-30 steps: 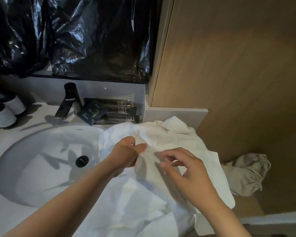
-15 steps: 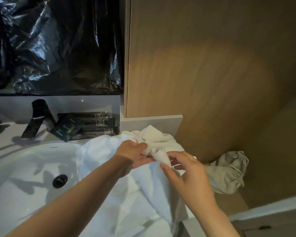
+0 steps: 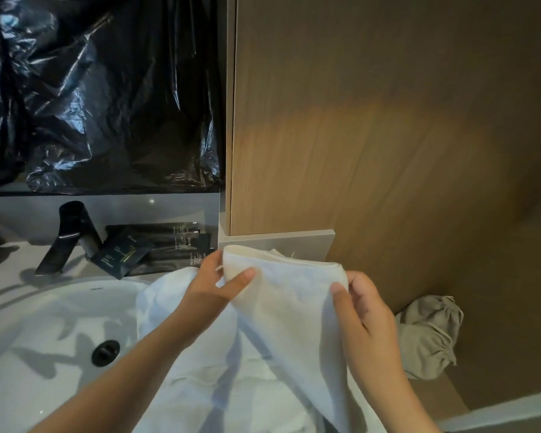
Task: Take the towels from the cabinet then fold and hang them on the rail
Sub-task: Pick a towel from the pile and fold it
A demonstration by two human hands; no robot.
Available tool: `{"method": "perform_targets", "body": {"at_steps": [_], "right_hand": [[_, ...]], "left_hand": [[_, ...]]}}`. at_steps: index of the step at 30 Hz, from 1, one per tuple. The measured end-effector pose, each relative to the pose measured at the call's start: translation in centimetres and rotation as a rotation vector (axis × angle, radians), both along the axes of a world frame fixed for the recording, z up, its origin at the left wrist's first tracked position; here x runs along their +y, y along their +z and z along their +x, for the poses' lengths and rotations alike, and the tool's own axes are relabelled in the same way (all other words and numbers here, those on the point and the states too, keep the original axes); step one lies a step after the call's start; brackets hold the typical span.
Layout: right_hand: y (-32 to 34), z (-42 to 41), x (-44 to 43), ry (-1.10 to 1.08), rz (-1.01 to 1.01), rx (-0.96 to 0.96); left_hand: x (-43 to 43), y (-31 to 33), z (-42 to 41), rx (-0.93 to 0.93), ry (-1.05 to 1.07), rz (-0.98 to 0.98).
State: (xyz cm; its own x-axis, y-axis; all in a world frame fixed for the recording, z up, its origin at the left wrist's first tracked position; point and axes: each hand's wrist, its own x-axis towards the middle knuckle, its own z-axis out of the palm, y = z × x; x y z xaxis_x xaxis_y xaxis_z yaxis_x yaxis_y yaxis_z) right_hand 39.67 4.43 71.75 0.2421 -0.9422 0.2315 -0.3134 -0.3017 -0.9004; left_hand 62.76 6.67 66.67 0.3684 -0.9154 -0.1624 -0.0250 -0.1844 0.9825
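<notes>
A white towel (image 3: pixel 288 310) is stretched between my hands above the right side of the basin. My left hand (image 3: pixel 214 287) pinches its upper left corner between thumb and fingers. My right hand (image 3: pixel 361 320) pinches the upper right corner. The cloth hangs down from that top edge. More white towel fabric (image 3: pixel 200 389) lies crumpled beneath, draped over the sink rim and the counter. No rail and no cabinet opening are in view.
A white sink (image 3: pixel 44 339) with a black drain (image 3: pixel 105 353) fills the lower left. A black faucet (image 3: pixel 67 235) and dark toiletry packets (image 3: pixel 156 248) stand behind it. Black plastic sheeting (image 3: pixel 100 89) covers the mirror. A wooden panel (image 3: pixel 372 135) rises on the right; a beige cloth bag (image 3: pixel 428 335) lies below it.
My hands have picked a top edge out of the pile, lifted it and moved apart, spreading the towel between them. The camera has turned right.
</notes>
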Motion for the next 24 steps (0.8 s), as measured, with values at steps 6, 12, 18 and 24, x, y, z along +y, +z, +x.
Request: {"method": "perform_targets", "body": {"at_steps": [6, 12, 18, 24], "right_hand": [[2.6, -0.7, -0.7, 0.011, -0.065, -0.035], [5.4, -1.9, -1.0, -0.085, -0.124, -0.055], [9.1, -3.2, -1.1, -0.263, -0.235, -0.086], [12.9, -6.6, 1.0, -0.484, -0.332, -0.121]], "left_hand": [[-1.3, 2.2, -0.8, 0.198, -0.171, -0.082], [-1.3, 4.6, -1.7, 0.272, -0.172, -0.157], [-2.2, 10.2, -3.6, 0.144, -0.250, -0.274], [-3.3, 16.6, -7.2, 0.084, -0.368, -0.358]]}}
